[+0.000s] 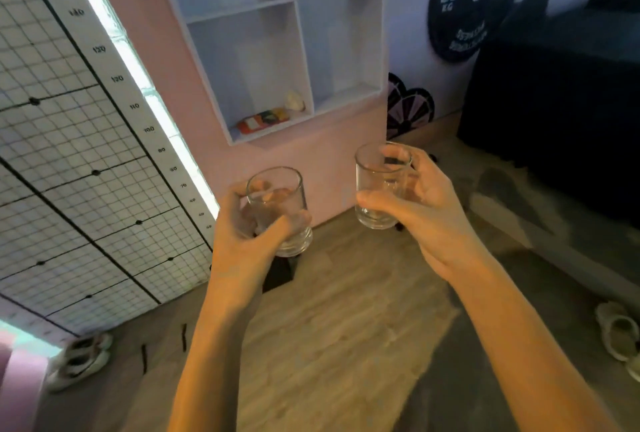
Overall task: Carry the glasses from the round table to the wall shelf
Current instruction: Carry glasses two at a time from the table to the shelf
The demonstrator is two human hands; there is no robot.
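Presently: two clear drinking glasses, both empty, both held in the air above the wooden floor (329, 327) in front of the wall shelf (277, 51).
Left hand (242, 234): fingers curled round the left glass (277, 203), thumb across its lower front; glass tilted slightly.
Right hand (426, 210): fingers wrapped behind the right glass (377, 186), thumb pressed on its near side; glass close to upright.
Shelf: white, open compartments; one lower compartment holds a flat orange packet (263, 119) and a pale rounded item (294, 100), print unreadable.
Writing: grid chart (69, 154) at left, scale reading 140 down to 70; wall picture of a weight plate (460, 6) marked "25 KG".
Footwear: shoes at lower left (81, 359), pale sandals at right edge (620, 331).
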